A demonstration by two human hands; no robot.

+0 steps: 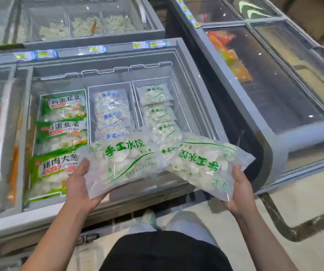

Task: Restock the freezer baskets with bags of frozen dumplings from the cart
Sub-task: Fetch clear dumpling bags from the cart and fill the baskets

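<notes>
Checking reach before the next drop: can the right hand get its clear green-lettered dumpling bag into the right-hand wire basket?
Probably yes. The right hand holds its clear green-lettered dumpling bag just at the near end of the right-hand wire basket, whose lid is open; matching bags lie inside, nothing covers them.

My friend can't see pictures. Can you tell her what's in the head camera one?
A person holds two clear bags of dumplings with green writing, one in the left hand and one in the right hand, above an open freezer. Below, its three baskets already hold rows of dumpling bags.
</notes>
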